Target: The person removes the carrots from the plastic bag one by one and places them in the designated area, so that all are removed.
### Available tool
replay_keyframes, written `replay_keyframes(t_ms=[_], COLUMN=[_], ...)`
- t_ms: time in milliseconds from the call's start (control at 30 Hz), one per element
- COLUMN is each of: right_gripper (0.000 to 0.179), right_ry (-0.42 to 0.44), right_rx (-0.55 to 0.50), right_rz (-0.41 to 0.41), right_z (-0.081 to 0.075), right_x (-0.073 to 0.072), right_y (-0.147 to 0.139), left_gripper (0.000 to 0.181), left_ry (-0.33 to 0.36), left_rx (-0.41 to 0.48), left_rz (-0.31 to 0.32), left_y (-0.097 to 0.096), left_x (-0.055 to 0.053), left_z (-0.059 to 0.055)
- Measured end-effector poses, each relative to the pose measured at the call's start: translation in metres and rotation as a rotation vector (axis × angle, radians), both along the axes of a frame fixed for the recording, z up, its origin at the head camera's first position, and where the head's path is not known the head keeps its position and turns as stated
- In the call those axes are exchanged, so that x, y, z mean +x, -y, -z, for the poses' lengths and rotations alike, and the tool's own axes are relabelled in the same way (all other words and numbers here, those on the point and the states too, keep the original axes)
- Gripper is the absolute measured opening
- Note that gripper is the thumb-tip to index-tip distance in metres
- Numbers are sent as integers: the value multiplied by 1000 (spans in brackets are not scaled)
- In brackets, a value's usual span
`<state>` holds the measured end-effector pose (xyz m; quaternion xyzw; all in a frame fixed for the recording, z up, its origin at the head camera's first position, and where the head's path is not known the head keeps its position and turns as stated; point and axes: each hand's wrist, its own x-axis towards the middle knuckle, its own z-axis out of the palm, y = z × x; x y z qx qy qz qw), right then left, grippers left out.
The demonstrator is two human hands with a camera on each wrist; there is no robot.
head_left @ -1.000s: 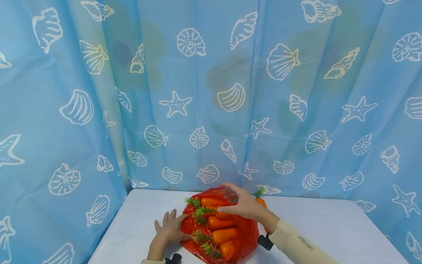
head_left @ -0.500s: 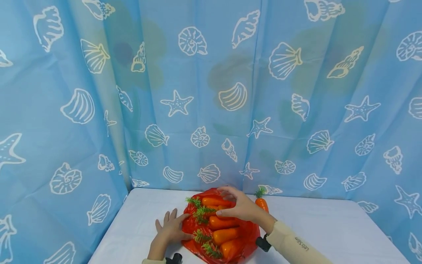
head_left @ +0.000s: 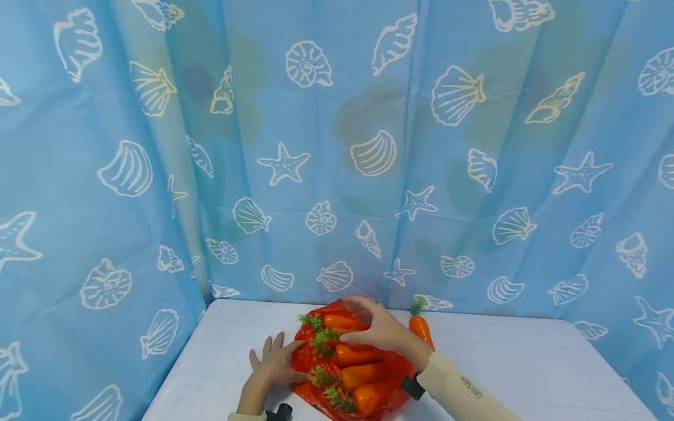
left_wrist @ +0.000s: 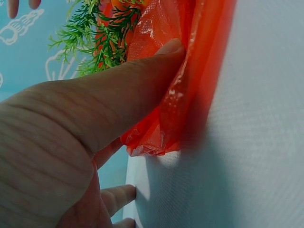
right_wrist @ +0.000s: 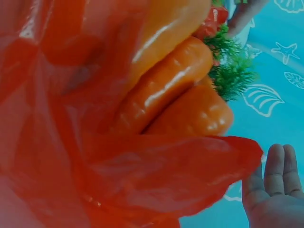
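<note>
A red plastic bag (head_left: 398,369) lies on its side with several orange carrots (head_left: 360,376) in its mouth, their leafy green tops (head_left: 323,342) toward the left. At the bag's left edge, my left hand (head_left: 275,367) has its fingers spread. In the left wrist view its thumb (left_wrist: 128,88) presses against the red film. My right hand (head_left: 384,331) arches over the bag's far side, above the upper carrots. In the right wrist view its fingers (right_wrist: 274,175) are straight, and a fold of the bag overlaps one of them.
A single carrot (head_left: 420,328) with its green top lies outside the bag, behind my right forearm. All this is on a white-covered table (head_left: 505,362). A blue seashell curtain (head_left: 337,175) hangs at the table's back edge.
My right hand and forearm have shifted slightly left, so more of the carrot outside the bag shows. The left hand stays about where it was.
</note>
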<state>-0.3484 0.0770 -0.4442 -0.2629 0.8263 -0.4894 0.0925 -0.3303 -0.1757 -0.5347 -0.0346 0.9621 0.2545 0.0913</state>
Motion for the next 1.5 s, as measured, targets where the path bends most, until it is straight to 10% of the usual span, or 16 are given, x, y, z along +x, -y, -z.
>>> replay_keyframes(t_ms=[1500], right_gripper=[69], right_ry=[26], right_rx=[166], right_rz=[72], right_z=[41], right_x=[-10], right_y=[-31], left_gripper=[78], left_ry=[-12], left_rx=[2], left_rz=[-1], left_y=[0], left_x=[-2], left_z=[4])
